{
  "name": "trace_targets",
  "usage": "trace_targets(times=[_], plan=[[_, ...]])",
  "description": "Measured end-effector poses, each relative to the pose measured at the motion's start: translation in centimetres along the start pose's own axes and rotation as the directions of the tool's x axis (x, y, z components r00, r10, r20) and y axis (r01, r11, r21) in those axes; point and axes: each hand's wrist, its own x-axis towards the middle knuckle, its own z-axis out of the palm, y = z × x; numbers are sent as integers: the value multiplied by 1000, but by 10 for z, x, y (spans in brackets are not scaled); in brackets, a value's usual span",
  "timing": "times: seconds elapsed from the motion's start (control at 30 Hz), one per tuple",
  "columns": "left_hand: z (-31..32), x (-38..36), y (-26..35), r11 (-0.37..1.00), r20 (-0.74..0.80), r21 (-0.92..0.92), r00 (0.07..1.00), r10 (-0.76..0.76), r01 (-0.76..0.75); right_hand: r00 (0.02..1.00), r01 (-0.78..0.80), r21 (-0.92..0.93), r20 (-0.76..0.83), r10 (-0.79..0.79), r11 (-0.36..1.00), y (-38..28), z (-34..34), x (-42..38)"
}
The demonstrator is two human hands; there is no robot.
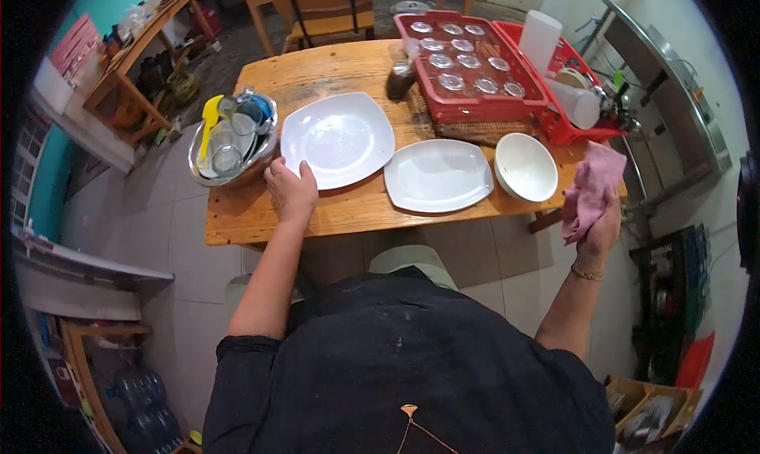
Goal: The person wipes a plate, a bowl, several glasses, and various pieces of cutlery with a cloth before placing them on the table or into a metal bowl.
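My left hand (293,191) is at the near left edge of a large white squarish plate (339,141), thumb and fingers apart, the thumb overlapping its rim. The plate lies on the wooden table. In my right hand (603,231) is a bunched pink cloth (594,189), held up off the table's right end. Between my hands a white rectangular plate (439,177) and a white bowl (526,167) stand in a row near the front edge. A metal basin (265,149) of glasses, a yellow spoon-like utensil (208,129) and other dishes sits left of my left hand.
At the back right of the table (297,75) stands a red crate (483,104) of upturned glasses. Beside it, a red basket (566,129) holds plastic containers and utensils. A dark-filled jar (401,80) stands left of the crate. A wooden chair (328,11) is behind the table.
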Motion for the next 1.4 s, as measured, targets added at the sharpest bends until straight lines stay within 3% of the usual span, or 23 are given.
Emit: trace_targets(times=[0.03,0.1,0.17,0.23,0.3,0.33,0.37,0.43,0.5,0.53,0.63,0.77,0.87,0.97,1.0,1.03,1.1,1.2,1.3,1.37,1.4], plan=[[5,7,-11,990,112,-29,984,-135,139,996,-25,-101,85,34,995,3,13,0],[15,22,-29,912,342,-48,865,-368,407,964,3,-314,253,81,949,15,56,-4],[24,28,-31,887,340,-88,851,-401,454,894,178,-501,442,74,847,32,113,-4],[35,32,-33,890,306,-88,863,-403,447,855,152,-502,498,142,851,53,180,-5],[41,35,-39,920,237,-34,897,-373,391,779,364,-571,620,95,736,108,228,19],[36,34,-35,929,228,-44,909,-349,368,636,678,-520,770,-59,519,148,245,36],[30,31,-30,930,213,-43,913,-349,366,426,893,-388,892,-148,229,175,263,46],[21,25,-22,932,184,-43,920,-346,360,488,809,-575,773,405,124,184,310,36],[16,23,-25,962,230,-20,938,-261,272,606,775,-632,732,312,-23,266,331,33],[15,21,-26,967,260,-32,936,-238,254,748,602,-799,568,344,9,279,339,16],[5,17,-18,973,273,-5,937,-220,230,737,648,-749,570,362,-141,278,349,-19],[-3,16,-6,952,285,10,912,-295,305,666,700,-712,621,415,-59,280,363,-20],[3,22,-10,940,272,-45,909,-315,339,501,785,-612,717,485,93,251,352,-28],[13,22,-26,943,272,-107,921,-278,316,349,836,-468,856,382,286,238,326,-24],[4,21,-20,945,280,-110,921,-269,310,279,871,-430,831,481,238,250,323,-1],[-3,22,-15,947,287,-114,922,-259,301,269,792,-536,735,623,291,226,332,8],[-2,23,-14,943,296,-121,918,-265,311,452,768,-613,725,521,186,234,333,37],[6,24,-20,950,283,-113,926,-248,289,759,632,-773,632,157,54,242,345,47],[7,24,-18,950,266,-117,931,-250,289,787,143,-807,444,428,573,246,380,22],[21,24,-27,942,240,-74,922,-303,328,767,596,-791,611,195,137,308,397,1],[17,27,-22,939,250,-63,916,-313,338,681,698,-704,709,186,130,308,396,-11]])
